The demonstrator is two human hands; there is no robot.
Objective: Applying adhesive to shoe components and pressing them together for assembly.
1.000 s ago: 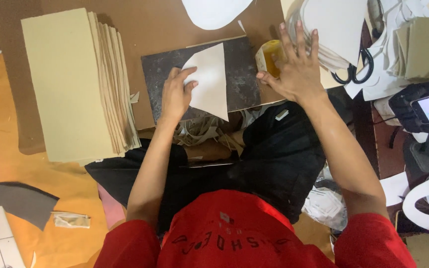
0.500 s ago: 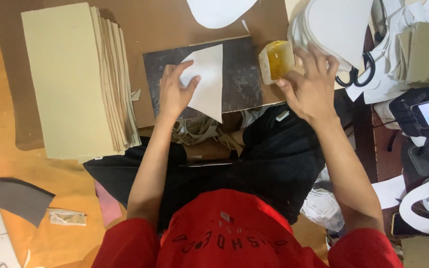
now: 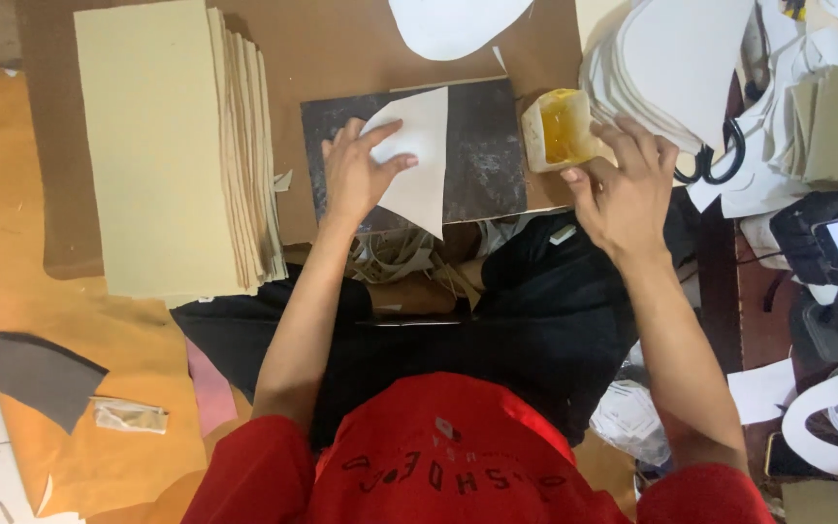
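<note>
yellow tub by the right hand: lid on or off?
Off. The yellow tub is open, yellow contents visible inside, no lid seen. The right hand rests beside it.

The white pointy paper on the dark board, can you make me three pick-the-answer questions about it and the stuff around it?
1. Where does the white triangular paper piece lie?
A. on the dark rectangular work board
B. on the floor tiles
C. on the phone

2. What colour is the stuff in the small open tub?
A. blue
B. yellow
C. green

3. What is the left hand doing?
A. holding scissors
B. hanging in the air
C. pressing flat on the paper piece

Answers:
1 A, the paper rests on the dark board, one tip poking past its near edge.
2 B, the tub's inside shows yellow.
3 C, the palm and fingers lie spread on the paper, while the right hand is beside the tub.
</note>
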